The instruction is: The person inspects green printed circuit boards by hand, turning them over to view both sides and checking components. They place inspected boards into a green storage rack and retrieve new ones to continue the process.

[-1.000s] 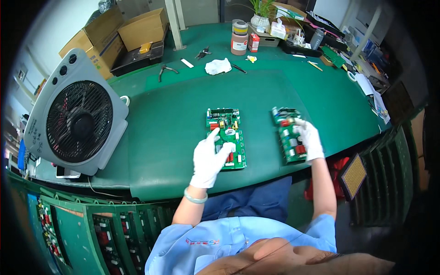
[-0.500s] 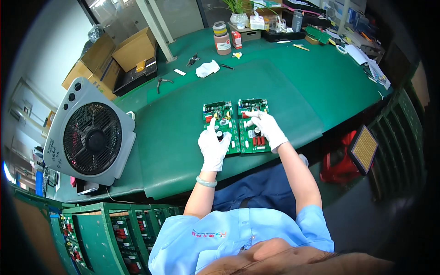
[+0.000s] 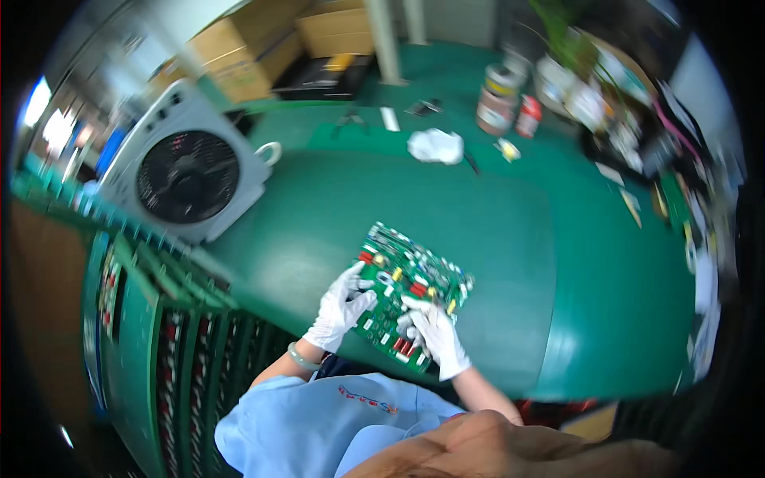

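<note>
Two white-gloved hands hold green circuit boards [image 3: 410, 291] lying side by side near the front edge of a green table [image 3: 510, 239], just ahead of the person's chest. The left hand [image 3: 341, 307] has its fingers spread against the left edge of the boards, and the right hand [image 3: 434, 334] rests on the near right corner with fingers curled over the parts, though whether they pinch anything is too blurred to tell. To handle the boards well, I judge both grips should stay on the bare edges, off the small red and yellow parts between them.
</note>
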`<action>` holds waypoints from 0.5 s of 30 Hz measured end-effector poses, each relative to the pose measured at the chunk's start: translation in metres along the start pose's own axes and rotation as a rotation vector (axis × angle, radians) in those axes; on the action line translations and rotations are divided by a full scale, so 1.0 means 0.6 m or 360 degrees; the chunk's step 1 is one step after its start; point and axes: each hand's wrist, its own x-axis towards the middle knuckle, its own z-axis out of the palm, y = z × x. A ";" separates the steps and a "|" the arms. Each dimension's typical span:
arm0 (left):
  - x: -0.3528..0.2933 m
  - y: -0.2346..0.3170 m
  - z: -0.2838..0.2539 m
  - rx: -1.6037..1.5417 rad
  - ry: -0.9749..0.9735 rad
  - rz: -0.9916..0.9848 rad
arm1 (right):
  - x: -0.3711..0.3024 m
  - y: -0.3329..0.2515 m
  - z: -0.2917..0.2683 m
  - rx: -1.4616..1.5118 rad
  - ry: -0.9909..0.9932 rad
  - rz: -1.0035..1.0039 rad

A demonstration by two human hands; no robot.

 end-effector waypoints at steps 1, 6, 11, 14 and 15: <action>-0.006 0.009 0.004 -0.0350 0.0125 -0.0143 | 0.001 -0.011 0.005 0.0197 0.0000 0.0169; 0.006 0.061 0.037 -0.0620 0.0361 -0.0712 | -0.017 -0.031 0.011 -0.0063 0.0054 0.0053; -0.011 0.106 0.065 -0.0204 0.0711 -0.0253 | -0.037 -0.100 -0.021 -0.0376 0.0198 0.0294; -0.092 0.156 0.051 -0.0330 0.0957 -0.0252 | -0.041 -0.137 -0.070 -0.0300 -0.0063 0.0318; -0.125 0.184 0.046 -0.0571 0.1007 -0.0308 | -0.035 -0.153 -0.075 -0.0415 -0.0085 0.0395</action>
